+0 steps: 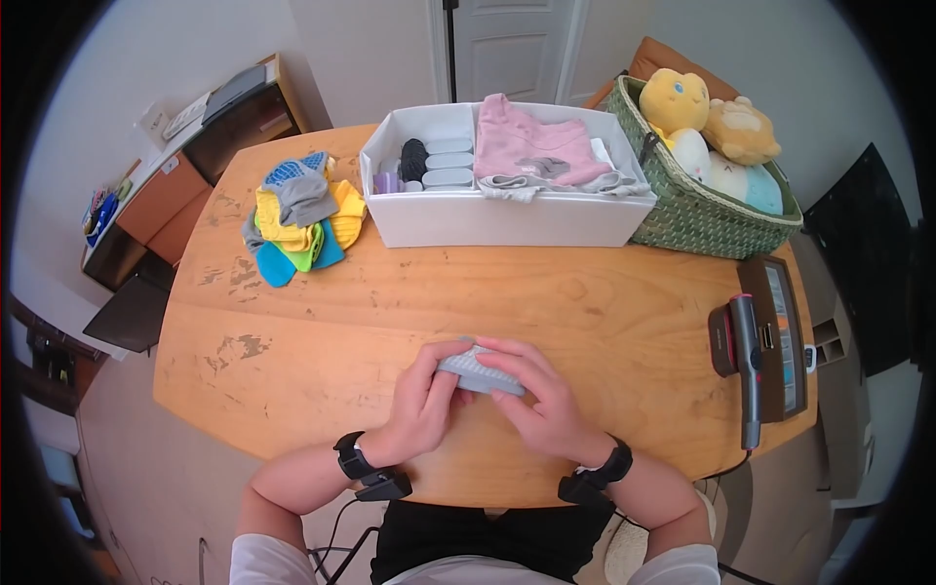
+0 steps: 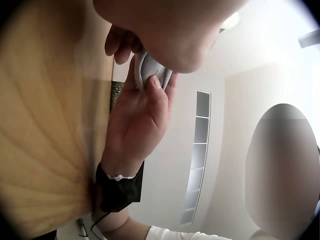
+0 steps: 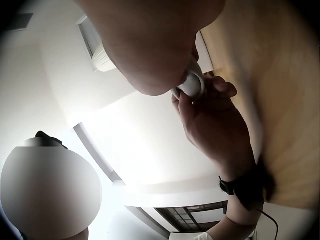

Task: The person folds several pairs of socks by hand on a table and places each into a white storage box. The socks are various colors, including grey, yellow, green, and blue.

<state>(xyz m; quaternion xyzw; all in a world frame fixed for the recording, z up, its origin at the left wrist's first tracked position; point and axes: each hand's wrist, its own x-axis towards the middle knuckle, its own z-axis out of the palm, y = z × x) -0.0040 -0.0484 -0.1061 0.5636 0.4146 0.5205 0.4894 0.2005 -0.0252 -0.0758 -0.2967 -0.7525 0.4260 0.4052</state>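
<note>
Cloth (image 1: 481, 370) | lengthwise left-right, right end seemingly nearer | left hand (image 1: 421, 405), right hand (image 1: 546, 405) pinching

Bench (image 1: 604, 302): wood, smooth, low sheen, finish worn in patches. Relative to white box (image 1: 507, 222), smooth and matt: left, clothing pile (image 1: 297, 210), soft knit cloth; right, basket (image 1: 682, 210), rough woven surface, plush toys (image 1: 741, 130) fuzzy.

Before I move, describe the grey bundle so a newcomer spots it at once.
Find the wooden table, then its near side, where the left hand and right hand meet. The small pale-grey bundle sits between their fingers, unlike the grey cloth on the colourful pile.
</note>
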